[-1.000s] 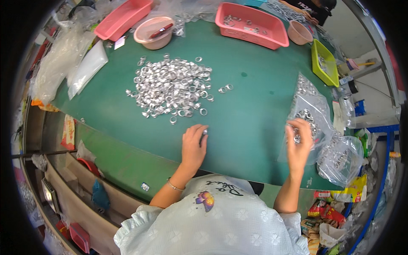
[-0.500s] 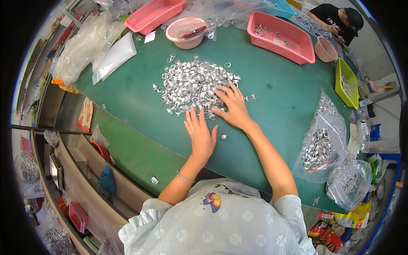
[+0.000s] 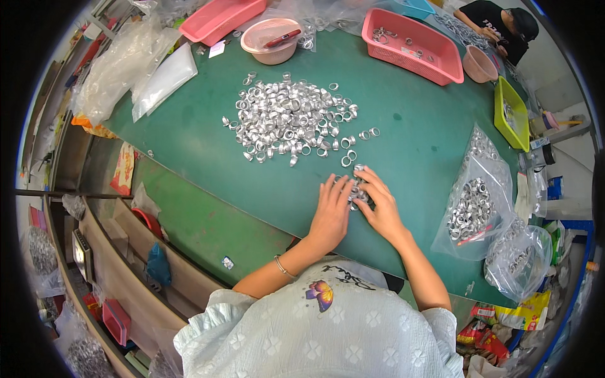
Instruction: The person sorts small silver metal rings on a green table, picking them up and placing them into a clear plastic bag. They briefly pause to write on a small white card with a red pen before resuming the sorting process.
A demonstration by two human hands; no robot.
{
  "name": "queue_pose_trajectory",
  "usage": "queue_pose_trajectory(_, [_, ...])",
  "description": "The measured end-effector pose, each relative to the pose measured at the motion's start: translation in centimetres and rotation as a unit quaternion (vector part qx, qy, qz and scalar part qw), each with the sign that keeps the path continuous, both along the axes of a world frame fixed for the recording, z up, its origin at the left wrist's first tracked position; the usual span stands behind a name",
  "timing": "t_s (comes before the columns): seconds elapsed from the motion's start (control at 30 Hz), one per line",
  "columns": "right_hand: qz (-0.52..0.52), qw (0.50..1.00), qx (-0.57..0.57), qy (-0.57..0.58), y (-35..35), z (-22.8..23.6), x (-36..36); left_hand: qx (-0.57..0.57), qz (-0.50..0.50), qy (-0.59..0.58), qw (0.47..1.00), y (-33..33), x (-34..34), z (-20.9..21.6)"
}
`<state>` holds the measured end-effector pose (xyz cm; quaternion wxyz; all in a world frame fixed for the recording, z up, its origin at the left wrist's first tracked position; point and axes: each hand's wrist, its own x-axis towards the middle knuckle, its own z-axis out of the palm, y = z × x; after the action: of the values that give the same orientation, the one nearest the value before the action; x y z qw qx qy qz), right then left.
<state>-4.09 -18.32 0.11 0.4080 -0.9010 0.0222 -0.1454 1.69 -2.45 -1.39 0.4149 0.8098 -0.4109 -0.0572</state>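
A small cluster of silvery metal rings lies on the green table between my two hands. My left hand is at its left, fingers stretched forward and touching the rings. On the other side, my right hand curves round the cluster with its fingers apart. Neither hand is closed; fingers hide some of the rings. Beyond them spreads the large pile of similar rings. A few stray rings lie between the pile and my hands, and others sit to the pile's right.
Pink baskets and a pink bowl with a red-handled tool stand at the far side. Clear bags of rings lie at the right, near a yellow-green basket. Plastic bags lie far left. Another person sits far right.
Both hands have moved from the pile's near edge toward me and to the right, and a small cluster of rings now lies between them, apart from the pile.
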Motion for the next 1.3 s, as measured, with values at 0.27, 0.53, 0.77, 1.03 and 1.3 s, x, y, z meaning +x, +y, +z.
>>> queue_pose_trajectory(0.27, [-0.056,0.993,0.081,0.059,-1.7,2.7,-5.6,-0.116,-0.091,0.086,0.985,-0.3,-1.1,0.6])
queue_pose_trajectory(0.53, [-0.14,0.989,-0.042,0.018,-2.6,2.7,-5.4,-0.1,-0.022,0.088,0.991,1.6,-0.5,1.7])
queue_pose_trajectory(0.77, [-0.122,0.984,-0.124,-0.028,-4.0,-0.4,-3.8,-0.102,-0.022,0.077,0.992,1.7,-0.7,1.6])
queue_pose_trajectory(1.03, [-0.159,0.975,-0.148,0.051,-2.1,0.8,-5.3,-0.082,0.001,0.077,0.994,1.9,-0.7,1.6])
queue_pose_trajectory(1.3, [-0.125,0.984,-0.07,0.104,-1.1,2.0,-3.9,-0.066,0.027,0.068,0.995,2.3,-0.5,1.7])
